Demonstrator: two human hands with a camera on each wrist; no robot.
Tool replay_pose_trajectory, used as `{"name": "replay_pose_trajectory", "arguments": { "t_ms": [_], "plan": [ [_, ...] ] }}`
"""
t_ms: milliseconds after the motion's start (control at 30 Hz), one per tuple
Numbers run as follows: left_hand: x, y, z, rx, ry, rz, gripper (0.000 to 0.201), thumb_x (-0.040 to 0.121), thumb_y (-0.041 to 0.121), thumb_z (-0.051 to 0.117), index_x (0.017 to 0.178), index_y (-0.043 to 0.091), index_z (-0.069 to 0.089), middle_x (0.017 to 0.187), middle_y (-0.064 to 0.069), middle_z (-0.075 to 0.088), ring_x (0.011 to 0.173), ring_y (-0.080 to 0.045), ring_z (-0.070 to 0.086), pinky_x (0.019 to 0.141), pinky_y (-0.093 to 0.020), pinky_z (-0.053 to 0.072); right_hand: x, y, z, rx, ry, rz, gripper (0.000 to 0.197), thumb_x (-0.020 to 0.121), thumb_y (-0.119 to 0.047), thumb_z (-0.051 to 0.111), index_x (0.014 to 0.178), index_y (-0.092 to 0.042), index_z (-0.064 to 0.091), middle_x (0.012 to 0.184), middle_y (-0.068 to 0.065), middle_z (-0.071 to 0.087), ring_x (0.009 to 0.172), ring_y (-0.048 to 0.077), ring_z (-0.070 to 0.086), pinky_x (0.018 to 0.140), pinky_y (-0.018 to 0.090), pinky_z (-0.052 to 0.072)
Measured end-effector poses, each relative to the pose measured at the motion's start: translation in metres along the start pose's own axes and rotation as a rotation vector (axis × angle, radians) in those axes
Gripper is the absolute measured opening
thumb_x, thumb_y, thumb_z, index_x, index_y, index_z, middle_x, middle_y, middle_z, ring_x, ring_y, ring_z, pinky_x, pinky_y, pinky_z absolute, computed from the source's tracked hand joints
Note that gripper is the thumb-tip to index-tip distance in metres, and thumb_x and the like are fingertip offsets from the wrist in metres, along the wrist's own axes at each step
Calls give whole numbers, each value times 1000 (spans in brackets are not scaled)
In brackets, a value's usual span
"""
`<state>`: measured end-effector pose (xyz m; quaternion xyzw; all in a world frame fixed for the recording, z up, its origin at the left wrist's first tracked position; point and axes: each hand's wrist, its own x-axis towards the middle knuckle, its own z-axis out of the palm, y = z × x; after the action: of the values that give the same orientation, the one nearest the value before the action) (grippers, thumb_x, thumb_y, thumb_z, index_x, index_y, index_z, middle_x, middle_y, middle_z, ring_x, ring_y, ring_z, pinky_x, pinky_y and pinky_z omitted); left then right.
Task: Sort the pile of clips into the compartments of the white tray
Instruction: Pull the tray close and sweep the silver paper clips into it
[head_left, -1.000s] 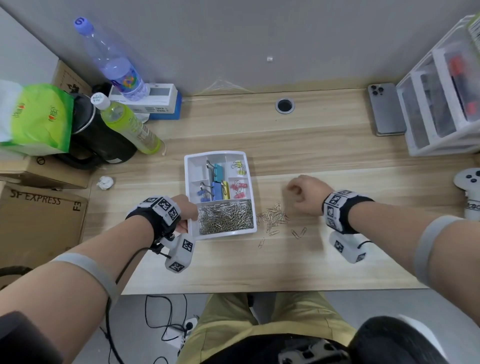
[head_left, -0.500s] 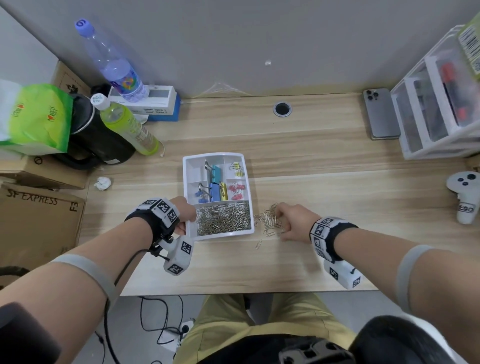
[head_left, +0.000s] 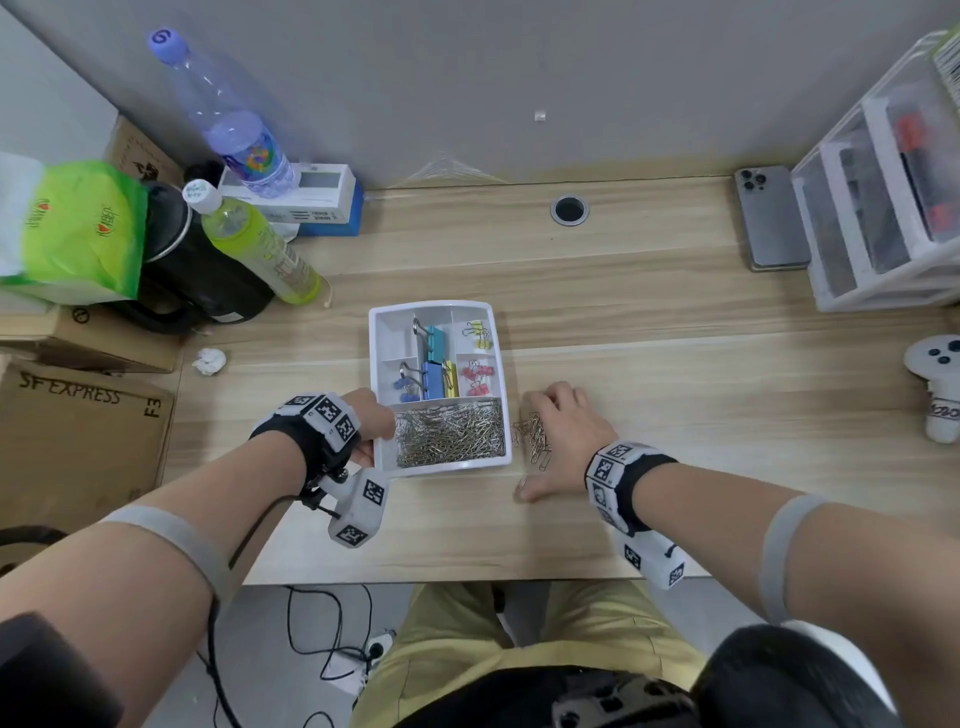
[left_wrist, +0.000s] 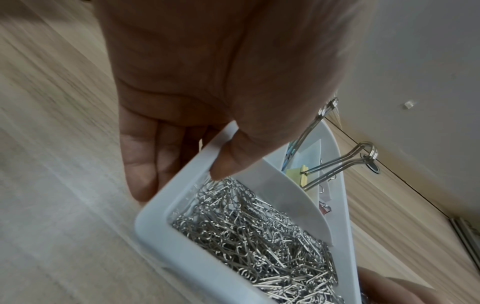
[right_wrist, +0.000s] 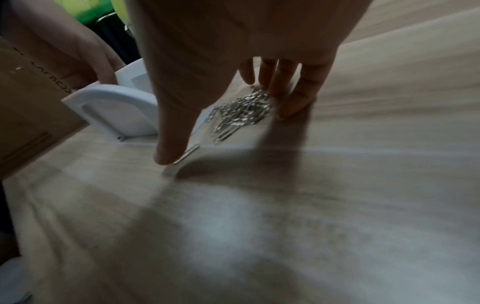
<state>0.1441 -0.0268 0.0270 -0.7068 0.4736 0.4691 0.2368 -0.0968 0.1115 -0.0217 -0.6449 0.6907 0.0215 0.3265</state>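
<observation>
My right hand (head_left: 563, 441), fingers spread, is raking loose silver wire paperclips (head_left: 532, 439). My left hand (head_left: 371, 431) is gripping the white plastic tray (head_left: 378, 457)'s rim. Sweeping hard risks scattering clips off the desk.

White tray (head_left: 375, 332); silver paper clips (head_left: 450, 435) in its near compartment, more silver clips (head_left: 531, 435) on the light wood-grain desk (head_left: 675, 395). Binder clips: teal (head_left: 435, 342), blue (head_left: 432, 379), yellow (head_left: 450, 378), small pink (head_left: 477, 378). Wristbands (head_left: 610, 467) white with black square markers. Bottle (head_left: 260, 244) yellow-green; phone (head_left: 771, 223) grey.
</observation>
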Motion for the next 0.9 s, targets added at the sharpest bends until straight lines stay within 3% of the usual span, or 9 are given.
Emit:
{"name": "replay_pose_trajectory", "arguments": {
  "t_ms": [167,400,633,800,900],
  "plan": [
    [1,0,1,11,6,4,21,92,1,53,110,-9,55,89,-28,67,87,-40,71,79,-50,60,8,-14,14,28,36,-26,96,59,-56,82,139,-24,39,131,2,38,118,22,35,100,36,43],
    [1,0,1,18,9,12,19,92,0,53,108,-9,54,84,-26,65,77,-37,68,77,-49,61,17,-5,15,128,62,-47,43,80,-27,72,121,-21,58,125,4,43,116,23,36,101,38,41],
    [4,0,1,18,15,10,17,92,1,53,106,-9,54,79,-24,66,70,-34,68,76,-47,61,18,-9,20,199,119,-21,30,82,-17,62,111,-19,61,118,3,46,111,24,37,95,38,44],
    [2,-1,1,2,13,16,7,91,-1,51,95,-5,54,102,-33,69,92,-41,72,78,-51,60,19,-9,21,227,141,-2,21,80,-14,60,100,-16,61,110,4,45,104,24,38,90,36,43],
    [1,-2,1,-17,7,18,11,90,-2,50,98,-6,55,104,-35,68,95,-42,71,78,-50,60,17,1,18,255,106,17,23,78,-19,66,100,-18,61,108,3,42,103,21,38,93,34,41]
  ]
}}
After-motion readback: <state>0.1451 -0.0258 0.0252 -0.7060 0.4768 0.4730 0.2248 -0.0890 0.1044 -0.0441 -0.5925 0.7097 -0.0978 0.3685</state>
